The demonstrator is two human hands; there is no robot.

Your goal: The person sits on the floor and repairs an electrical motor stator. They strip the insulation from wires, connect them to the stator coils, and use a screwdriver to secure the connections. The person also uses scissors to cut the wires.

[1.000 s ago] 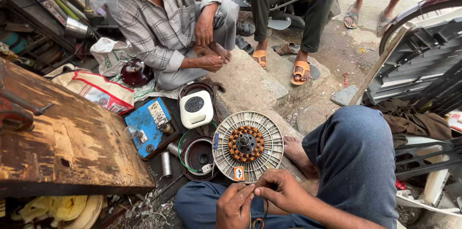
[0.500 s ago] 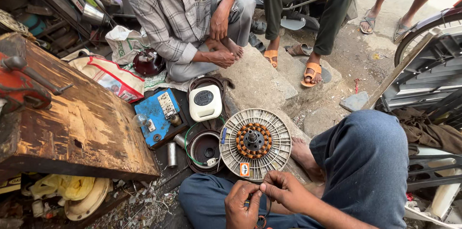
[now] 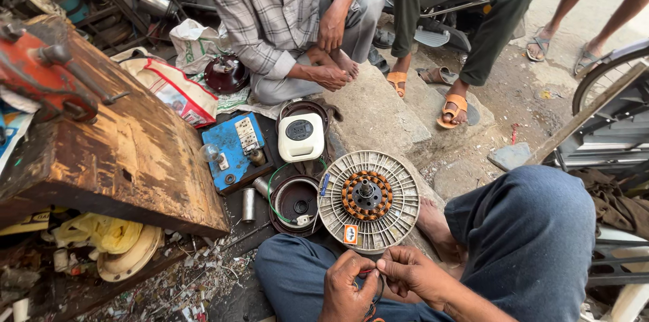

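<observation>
A cluttered roadside repair spot is spreading across bare ground and a broken concrete slab (image 3: 378, 119), with a worn wooden workbench (image 3: 128, 153) at the left carrying a red bench vise (image 3: 40, 78). The person wearing the camera is sitting low with knees apart, and both hands are meeting just below the round fan motor (image 3: 368, 200) that is lying flat between the legs. The left hand (image 3: 348, 288) is pinching thin red and dark wire leads (image 3: 368, 295) between thumb and fingers, and the right hand (image 3: 409, 274) is closing its fingertips on the same leads from the other side; both grips are clenched on the wires, not on the motor. Judging by this, the step in hand is working the motor's leads, twisting or stripping them, and the next move is likely calling for steady fingertip control so the fine strands are not snapping. The motor is showing a pale ribbed outer ring, a circle of copper-orange windings and a dark hub with a short shaft at the centre, plus a small orange label at its near edge. Just left of it a dark round housing (image 3: 294, 203) with a green wire is lying open, beyond that a white appliance casing (image 3: 301, 136) and a blue switchboard (image 3: 233, 149). Another person in a checked shirt (image 3: 277, 11) is sitting opposite, hands resting on crossed legs
</observation>
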